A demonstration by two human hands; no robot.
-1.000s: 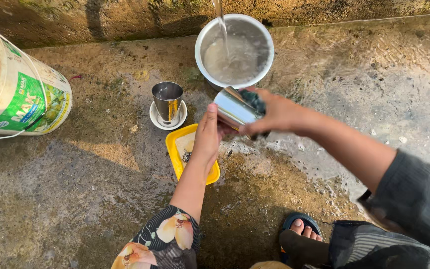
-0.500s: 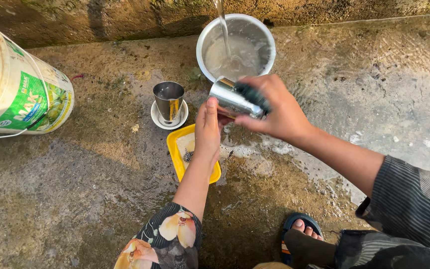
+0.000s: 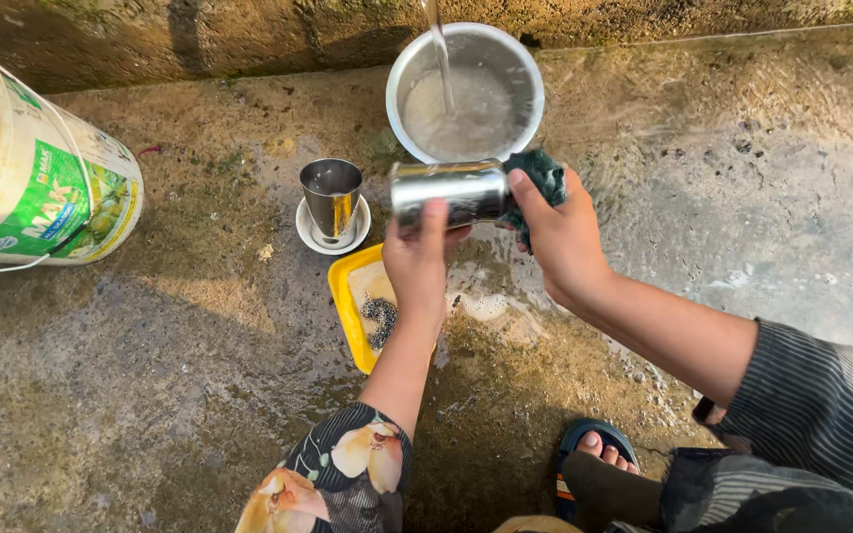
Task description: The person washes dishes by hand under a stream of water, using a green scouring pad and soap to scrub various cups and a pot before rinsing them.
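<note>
Head view, looking down on wet concrete ground (image 3: pixel 150 395): the left hand (image 3: pixel 417 259) grips a steel tumbler (image 3: pixel 449 190) lying sideways in the air, fingers curled up around its body near the open end; the right hand (image 3: pixel 560 237) closes its fingers on a dark green scrub pad (image 3: pixel 543 178) pressed against the tumbler's other end; the tumbler hangs just in front of a round steel bowl (image 3: pixel 520 74) into which a thin stream of water (image 3: pixel 438 49) falls; under the left wrist lies a yellow tray (image 3: pixel 348 316) with a soapy, dark scourer (image 3: pixel 379 321) in it; just left of the tumbler a second steel cup (image 3: pixel 332 197) stands upright on a small white saucer (image 3: pixel 308 232); a white plastic bucket (image 3: pixel 22 168) lies tilted at the far left; a sandalled foot (image 3: pixel 599 454) shows at the bottom edge.
</note>
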